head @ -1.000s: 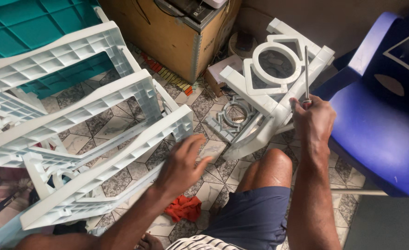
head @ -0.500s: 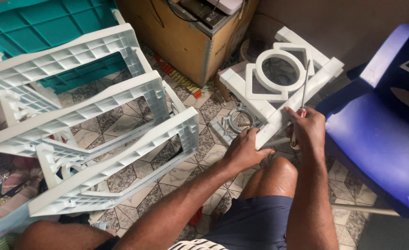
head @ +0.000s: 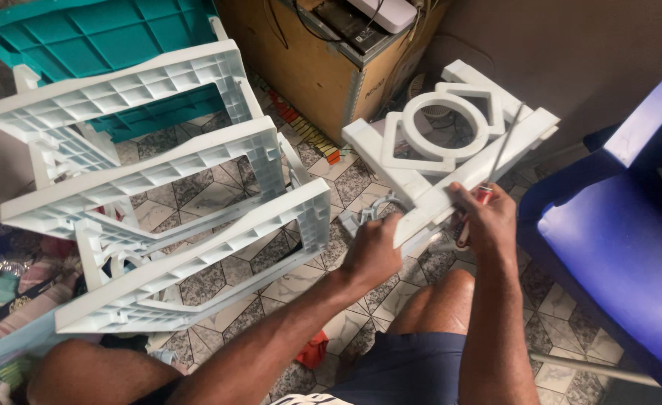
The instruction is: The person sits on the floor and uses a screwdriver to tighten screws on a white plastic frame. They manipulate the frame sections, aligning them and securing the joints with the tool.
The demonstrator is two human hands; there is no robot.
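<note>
1. Your left hand (head: 373,251) gripped the lower end of a white panel (head: 451,150), fingers closed around its edge.
2. Your right hand (head: 488,217) was wrapped around a screwdriver (head: 496,169) with a red handle, its thin shaft lying up across the panel's long bar.
3. The panel, with a ring and diamond cutouts, sat tilted above the tiled floor (head: 346,187), just in front of your bare knee (head: 439,300).
4. To the left, three white ribbed frames (head: 158,187) lay stacked at a slant on the floor, near a teal crate (head: 98,37) behind them.
5. A wooden box (head: 323,67) stood beyond the panel, and a blue chair (head: 616,232) was just right of your right arm.
6. A small red thing (head: 314,350) lay on the floor beneath your left forearm; you could not tell what it was.
7. Crumpled cloth (head: 1,292) lay at the far left edge.
</note>
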